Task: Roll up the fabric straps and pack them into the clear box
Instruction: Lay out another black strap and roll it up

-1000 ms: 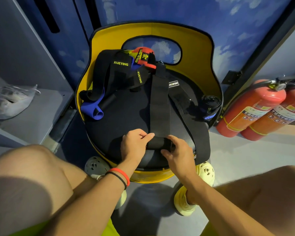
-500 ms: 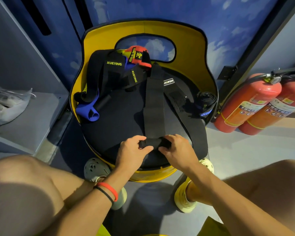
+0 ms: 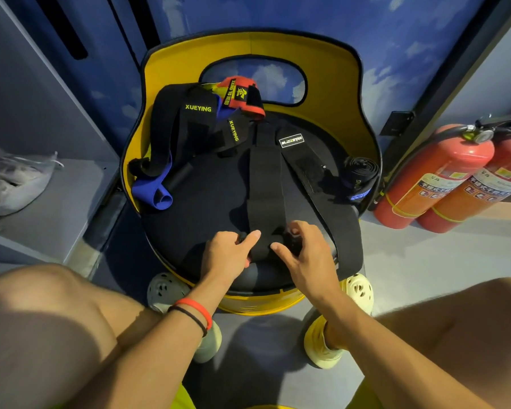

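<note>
Risks, left to right:
- The black fabric strap with XUEYING lettering and blue lining [image 3: 171, 134] lies tangled with a red fabric strap [image 3: 242, 95] at the back left of the round black seat cushion [image 3: 213, 208]. Pulling one out later would likely drag the other along.
- The long plain black fabric strap [image 3: 264, 178] runs down the middle of the cushion, its near end turned into a small tight roll [image 3: 261, 249]. The roll is only started. If either side slackens it can spring open, and uneven pressure would cone it sideways.
- The black fabric strap with a white BLIZZSTAR label [image 3: 337, 214] hangs over the right front edge of the cushion. Its hanging weight could slide it to the floor.
- A finished black rolled strap [image 3: 360, 175] sits at the far right against the rim of the yellow plastic chair [image 3: 331, 84]. Nothing visible secures it, so a nudge may loosen it.
- The clear box is not in view, so packing looks some way off.

Hands:
- The left hand [image 3: 227, 252] is at the roll's left end, forefinger laid over the top and the other fingers curled. The thumb seems to be tucked beneath, pinching it.
- The right hand [image 3: 304, 252] is at the roll's right end, thumb reaching in against the roll and fingers bent over the far side, gripping it.
- The hands are near each other, not touching.
</note>
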Demonstrator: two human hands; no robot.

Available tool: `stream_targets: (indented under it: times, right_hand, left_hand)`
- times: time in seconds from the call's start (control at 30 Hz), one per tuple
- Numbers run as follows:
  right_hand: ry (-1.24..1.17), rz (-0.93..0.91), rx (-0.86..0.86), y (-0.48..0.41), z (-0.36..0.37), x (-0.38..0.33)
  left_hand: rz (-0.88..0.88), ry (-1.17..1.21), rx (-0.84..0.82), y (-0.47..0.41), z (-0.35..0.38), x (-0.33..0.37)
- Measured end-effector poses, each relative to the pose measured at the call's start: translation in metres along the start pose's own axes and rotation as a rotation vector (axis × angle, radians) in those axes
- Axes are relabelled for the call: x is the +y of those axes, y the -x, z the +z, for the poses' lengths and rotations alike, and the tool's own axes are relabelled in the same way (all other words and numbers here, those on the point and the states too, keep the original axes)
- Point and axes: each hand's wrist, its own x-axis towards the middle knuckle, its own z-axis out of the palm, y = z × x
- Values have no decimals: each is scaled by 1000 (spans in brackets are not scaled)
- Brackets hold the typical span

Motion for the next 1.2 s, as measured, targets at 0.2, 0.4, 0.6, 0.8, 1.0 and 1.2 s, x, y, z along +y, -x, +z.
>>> stream_targets:
  times: [0.2,0.4,0.6,0.8,1.0,1.2]
  right_hand:
    - [140,-123,-107,-3,-5,8]
    - [90,39,-213,-23,-15,3]
    - [91,147,-187,-24,-12,0]
    - [267,-145,141,-15,0,9]
    - [376,-405,3,-15,-2,8]
    - [402,-385,-1,-21,-6,8]
  left_hand:
    - [155,69,148,-12,3,-3]
    - [177,280,90,-3,9,-8]
    - [25,132,-33,-2,-4,-1]
    - [-37,158,-60,-9,-6,7]
    - [-12,173,-57,-27,-16,18]
    - [-182,446,-234,-66,-32,40]
